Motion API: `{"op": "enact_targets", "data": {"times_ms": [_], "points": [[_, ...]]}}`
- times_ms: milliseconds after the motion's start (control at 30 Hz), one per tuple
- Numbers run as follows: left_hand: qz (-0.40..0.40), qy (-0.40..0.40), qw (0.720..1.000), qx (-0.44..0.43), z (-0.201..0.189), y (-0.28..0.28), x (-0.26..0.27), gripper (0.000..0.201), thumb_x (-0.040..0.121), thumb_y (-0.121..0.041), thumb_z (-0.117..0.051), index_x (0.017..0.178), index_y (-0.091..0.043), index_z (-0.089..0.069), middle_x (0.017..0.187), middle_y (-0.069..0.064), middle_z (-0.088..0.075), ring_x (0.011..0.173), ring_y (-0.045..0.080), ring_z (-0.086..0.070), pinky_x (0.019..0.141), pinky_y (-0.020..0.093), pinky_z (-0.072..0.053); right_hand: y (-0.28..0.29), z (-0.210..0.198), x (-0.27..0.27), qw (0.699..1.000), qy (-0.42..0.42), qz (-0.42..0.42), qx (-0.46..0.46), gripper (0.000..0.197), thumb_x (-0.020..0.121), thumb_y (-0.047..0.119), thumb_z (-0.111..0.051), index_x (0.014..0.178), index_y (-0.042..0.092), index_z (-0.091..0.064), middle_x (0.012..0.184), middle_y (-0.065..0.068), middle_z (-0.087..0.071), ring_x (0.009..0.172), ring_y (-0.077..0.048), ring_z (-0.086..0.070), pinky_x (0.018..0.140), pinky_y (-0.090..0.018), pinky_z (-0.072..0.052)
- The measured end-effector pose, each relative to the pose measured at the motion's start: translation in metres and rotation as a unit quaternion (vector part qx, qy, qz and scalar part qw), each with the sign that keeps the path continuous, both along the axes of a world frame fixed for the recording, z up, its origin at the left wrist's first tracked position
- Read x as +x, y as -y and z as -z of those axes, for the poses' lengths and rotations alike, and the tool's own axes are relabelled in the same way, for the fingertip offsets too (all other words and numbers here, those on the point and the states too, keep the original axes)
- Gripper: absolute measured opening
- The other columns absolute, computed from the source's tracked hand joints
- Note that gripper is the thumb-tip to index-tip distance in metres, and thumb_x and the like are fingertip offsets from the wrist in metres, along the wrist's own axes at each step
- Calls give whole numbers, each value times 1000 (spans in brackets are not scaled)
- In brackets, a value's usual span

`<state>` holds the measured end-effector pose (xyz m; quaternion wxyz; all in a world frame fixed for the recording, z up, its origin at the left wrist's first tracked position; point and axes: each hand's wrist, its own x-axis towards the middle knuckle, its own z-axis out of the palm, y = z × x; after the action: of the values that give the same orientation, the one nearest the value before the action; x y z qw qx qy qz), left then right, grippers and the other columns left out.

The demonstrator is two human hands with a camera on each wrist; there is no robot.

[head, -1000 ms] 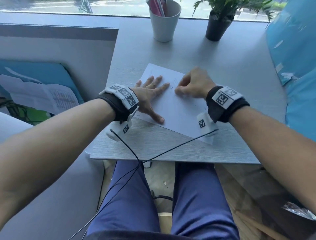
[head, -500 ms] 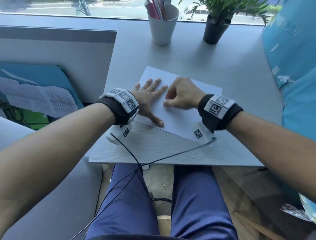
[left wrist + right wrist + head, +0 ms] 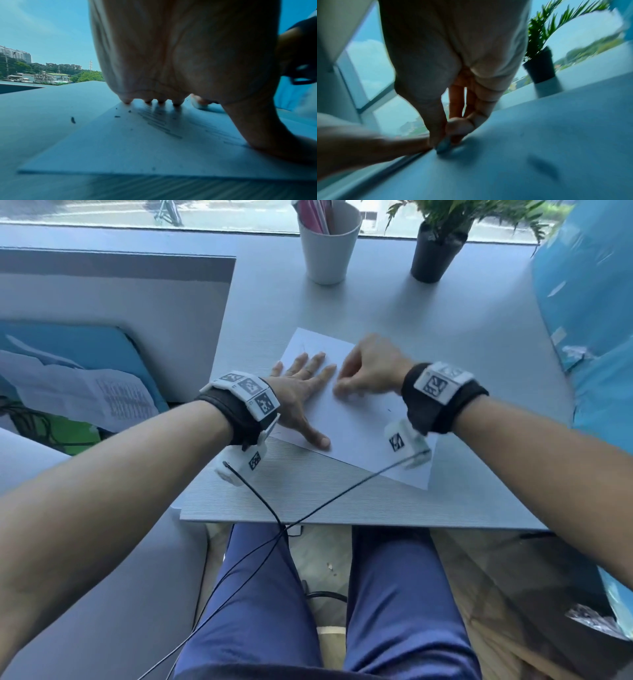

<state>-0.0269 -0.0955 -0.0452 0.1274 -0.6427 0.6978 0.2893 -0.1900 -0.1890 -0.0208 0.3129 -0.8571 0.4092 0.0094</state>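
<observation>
Left hand [image 3: 301, 398] flat, pinning paper [image 3: 359, 433] beneath; right hand [image 3: 370, 371] pinching small eraser [image 3: 443, 146], touching paper just right of left fingertips [image 3: 331, 368].

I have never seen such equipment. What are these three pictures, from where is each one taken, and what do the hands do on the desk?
No machine works here: a person sits at a grey desk and wears one camera on the head and one on each wrist (the white boxes). The large picture looks down from the head; the other two look along each hand from its wrist. The left hand lies flat, fingers straight, on a white sheet of paper and presses it down. The right hand pinches a small pale object, probably an eraser, against the sheet; dark crumbs lie near the left fingertips. Further back stand a white cup with pens and a potted plant.
</observation>
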Motion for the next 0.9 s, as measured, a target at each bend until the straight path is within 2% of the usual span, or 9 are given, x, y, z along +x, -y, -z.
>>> {"op": "enact_targets", "data": {"times_ms": [133,200,333,467,533,633,733,800,900], "points": [[-1,3,1000,2,-2,0,-1,150,43,-88,-66,150,-34,25,155,-8,36,142,18,33,116,49,17,30,1,11,992,41,94,-74,17,71,26,-78,82,12,-79,76,-3,-74,57,-2,-59,51,-11,-40],[0,3,1000,-1,-1,0,0,150,45,-87,-68,150,-34,25,155,-8,37,142,18,33,116,49,17,9,2,7,996,22,54,-62,14,73,24,-77,79,12,-78,74,-4,-74,60,-5,-60,53,-12,-39],[-3,-2,1000,-2,0,-2,1,149,46,-87,-69,150,-34,25,155,-9,37,142,17,34,116,47,18,-26,0,-9,997,-26,-51,49,6,72,19,-79,72,14,-77,62,-3,-71,45,-5,-60,47,-13,-43],[0,0,1000,1,-2,0,0,148,47,-86,-69,150,-35,25,154,-8,37,142,18,34,115,47,18,29,-3,7,996,30,79,-29,16,68,26,-78,78,13,-79,54,6,-68,42,3,-56,50,-14,-44],[-2,0,1000,2,-2,-1,-1,148,47,-85,-69,150,-35,25,155,-9,37,142,17,34,115,48,18,41,-3,12,992,40,96,-76,19,69,28,-77,79,11,-79,56,6,-68,46,2,-57,54,-16,-43],[-1,0,1000,-5,0,-1,0,149,47,-85,-70,151,-33,24,155,-9,36,142,16,34,116,47,18,2,1,1,997,18,17,-73,15,74,23,-73,77,9,-78,73,-7,-74,61,-7,-61,60,-22,-47],[-6,-3,1000,-2,0,-2,0,149,47,-85,-71,150,-34,24,155,-9,37,141,15,35,116,47,18,-33,2,-13,998,-18,-61,-1,8,73,23,-75,72,15,-77,61,2,-70,46,2,-56,50,-13,-45],[-4,-1,1000,0,-1,-1,0,149,48,-84,-71,150,-34,24,155,-9,37,141,16,35,116,48,17,-14,2,-7,999,1,-33,-10,9,73,24,-77,75,15,-78,59,3,-68,42,6,-54,46,-6,-38],[-2,1,1000,3,-3,0,-1,148,48,-83,-72,150,-35,25,155,-8,36,142,17,34,116,50,17,28,2,2,995,43,63,-57,18,72,27,-78,82,12,-79,67,-2,-70,45,3,-55,48,-6,-38]]}}
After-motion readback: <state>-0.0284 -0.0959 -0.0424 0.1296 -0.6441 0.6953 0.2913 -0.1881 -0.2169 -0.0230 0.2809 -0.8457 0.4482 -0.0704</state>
